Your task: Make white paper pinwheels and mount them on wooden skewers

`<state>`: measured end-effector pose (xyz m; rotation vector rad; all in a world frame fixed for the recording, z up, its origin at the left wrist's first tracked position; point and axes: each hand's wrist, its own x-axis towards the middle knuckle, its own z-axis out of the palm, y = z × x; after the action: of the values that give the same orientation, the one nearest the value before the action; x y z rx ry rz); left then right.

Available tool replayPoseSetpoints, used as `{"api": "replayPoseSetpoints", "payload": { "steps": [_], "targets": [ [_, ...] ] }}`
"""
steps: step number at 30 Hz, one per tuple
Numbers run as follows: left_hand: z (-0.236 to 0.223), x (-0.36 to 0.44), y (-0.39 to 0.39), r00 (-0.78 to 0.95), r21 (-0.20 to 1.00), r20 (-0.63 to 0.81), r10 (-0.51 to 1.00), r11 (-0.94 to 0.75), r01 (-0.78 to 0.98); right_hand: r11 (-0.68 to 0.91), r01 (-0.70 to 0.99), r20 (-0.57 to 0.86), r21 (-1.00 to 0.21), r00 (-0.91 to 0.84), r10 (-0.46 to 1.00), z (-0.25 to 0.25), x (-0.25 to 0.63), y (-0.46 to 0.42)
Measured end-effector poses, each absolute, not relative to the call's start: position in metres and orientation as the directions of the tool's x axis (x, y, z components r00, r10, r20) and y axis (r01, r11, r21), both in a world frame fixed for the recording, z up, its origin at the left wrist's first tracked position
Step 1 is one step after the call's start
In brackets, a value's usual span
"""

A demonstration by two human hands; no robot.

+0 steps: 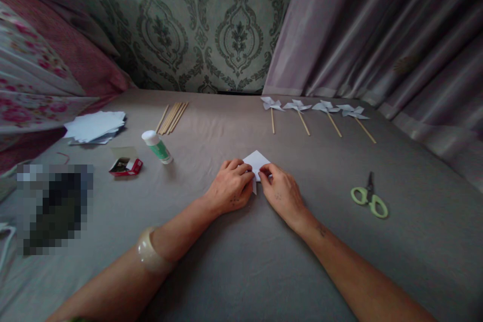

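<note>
A small white sheet of paper (257, 159) lies on the cloth between my hands, one corner pointing away from me and a narrow flap sticking out toward me. My left hand (233, 184) is closed on its left side, fingers bent over the paper. On the right side, my right hand (281, 188) pinches the paper between thumb and fingers. Both hands partly cover the paper, so its folds cannot be made out fully. A pale bangle sits on my left wrist.
Several paper pinwheels (326, 106) on sticks lie at the back right. Green-handled scissors (370, 197) rest at the right. On the left are a glue stick (158, 147), a small red box (126, 165), wooden sticks (174, 118) and a paper stack (96, 127). A blurred patch hides something at far left.
</note>
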<state>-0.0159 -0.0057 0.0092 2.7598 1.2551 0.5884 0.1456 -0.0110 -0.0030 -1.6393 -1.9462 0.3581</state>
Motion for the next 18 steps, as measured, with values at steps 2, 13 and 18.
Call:
{"api": "replayPoseSetpoints", "payload": {
  "steps": [2, 13, 18],
  "targets": [
    [0.009, -0.016, -0.006, 0.598, 0.209, 0.319, 0.736, -0.670, 0.713, 0.230, 0.819, 0.266, -0.526, -0.099, 0.959, -0.002, 0.146, -0.011],
    [0.010, -0.015, -0.005, 0.602, 0.213, 0.309, 0.736, -0.670, 0.711, 0.286, 0.790, 0.341, -0.543, -0.103, 0.934, -0.003, 0.147, -0.004],
    [0.011, -0.015, -0.006, 0.601, 0.213, 0.300, 0.741, -0.666, 0.715, 0.274, 0.761, 0.335, -0.589, -0.078, 0.939, -0.009, 0.148, -0.001]
  ]
}}
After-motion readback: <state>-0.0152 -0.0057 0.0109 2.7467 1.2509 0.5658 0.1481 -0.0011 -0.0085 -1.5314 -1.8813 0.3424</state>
